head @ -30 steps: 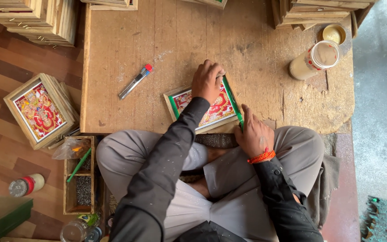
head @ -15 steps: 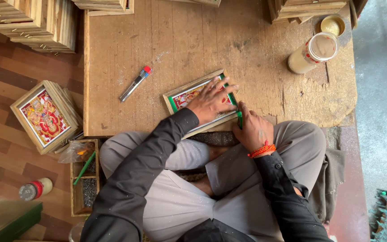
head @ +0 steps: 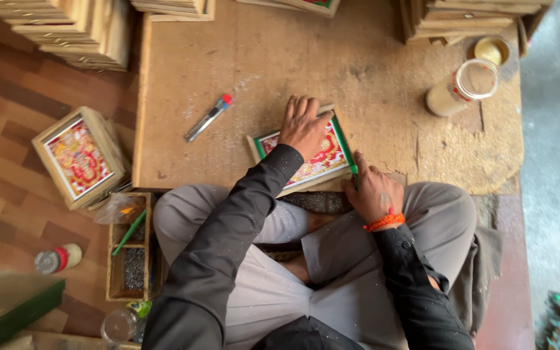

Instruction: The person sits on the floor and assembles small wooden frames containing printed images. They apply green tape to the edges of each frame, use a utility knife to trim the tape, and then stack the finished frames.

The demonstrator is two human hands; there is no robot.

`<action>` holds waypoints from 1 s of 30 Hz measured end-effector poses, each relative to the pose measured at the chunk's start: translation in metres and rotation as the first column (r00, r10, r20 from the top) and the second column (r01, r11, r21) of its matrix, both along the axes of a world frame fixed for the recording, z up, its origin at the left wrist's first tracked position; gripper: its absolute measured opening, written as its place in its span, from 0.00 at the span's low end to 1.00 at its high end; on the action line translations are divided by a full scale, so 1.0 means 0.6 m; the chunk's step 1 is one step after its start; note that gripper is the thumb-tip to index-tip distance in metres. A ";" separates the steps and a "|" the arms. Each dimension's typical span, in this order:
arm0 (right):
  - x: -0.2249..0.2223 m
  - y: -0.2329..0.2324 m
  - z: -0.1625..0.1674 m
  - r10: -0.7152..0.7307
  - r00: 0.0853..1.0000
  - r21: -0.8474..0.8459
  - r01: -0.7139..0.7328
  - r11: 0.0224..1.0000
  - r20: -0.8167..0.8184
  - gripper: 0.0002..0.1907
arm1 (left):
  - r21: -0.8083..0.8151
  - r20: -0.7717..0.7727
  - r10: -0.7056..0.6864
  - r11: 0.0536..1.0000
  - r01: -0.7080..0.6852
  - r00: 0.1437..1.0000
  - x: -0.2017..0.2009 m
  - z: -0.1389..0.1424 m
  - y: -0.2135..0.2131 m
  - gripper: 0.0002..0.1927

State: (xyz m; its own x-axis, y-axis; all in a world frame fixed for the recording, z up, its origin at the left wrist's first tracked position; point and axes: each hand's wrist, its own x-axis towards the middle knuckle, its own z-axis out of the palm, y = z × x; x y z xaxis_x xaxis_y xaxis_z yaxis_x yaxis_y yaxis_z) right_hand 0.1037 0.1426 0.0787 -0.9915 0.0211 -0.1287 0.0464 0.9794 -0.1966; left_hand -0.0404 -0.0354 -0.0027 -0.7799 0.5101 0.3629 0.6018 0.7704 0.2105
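Fingers [head: 303, 110] of our left hand [head: 304, 126] press flat on the framed picture [head: 306, 155]; right hand [head: 372, 189] pinches green strip [head: 345, 144] at 3 o'clock edge, partly seated.

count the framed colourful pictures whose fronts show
2: one framed picture on the wooden board under the left hand, another atop a stack at left. Stacked frames may hide more.

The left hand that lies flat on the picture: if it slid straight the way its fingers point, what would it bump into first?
The left hand points up the worn wooden work board. Past the green-edged framed picture the board looks bare, so it would probably first reach the stack of wooden frames at the far edge.
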 end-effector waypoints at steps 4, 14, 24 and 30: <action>0.001 -0.001 0.001 0.005 1.000 -0.045 -0.005 0.999 -0.011 0.37 | 0.234 0.059 0.113 0.964 -0.124 0.992 -0.013 0.005 -0.103 0.11; 0.002 0.006 0.008 -0.014 0.999 -0.107 0.009 0.994 -0.049 0.36 | -0.040 0.235 0.597 0.794 -0.606 0.767 -0.032 0.005 -0.328 0.17; -0.004 0.010 0.003 -0.010 0.999 -0.155 0.004 0.988 -0.036 0.36 | 0.563 0.305 0.091 0.786 -0.256 0.948 0.019 0.101 -0.098 0.23; -0.007 0.013 0.007 -0.006 1.000 -0.189 0.000 0.982 -0.031 0.36 | 0.661 0.510 -0.130 0.692 -0.290 0.850 0.047 0.067 0.024 0.20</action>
State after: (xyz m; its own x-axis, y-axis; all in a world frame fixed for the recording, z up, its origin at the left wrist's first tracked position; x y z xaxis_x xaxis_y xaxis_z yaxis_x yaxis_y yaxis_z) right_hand 0.0993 0.1506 0.0828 -0.9950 0.0021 -0.1001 0.0401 0.9243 -0.3795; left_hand -0.0119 -0.0211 0.0378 -0.9704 0.1971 0.1396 0.1960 0.3055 0.9318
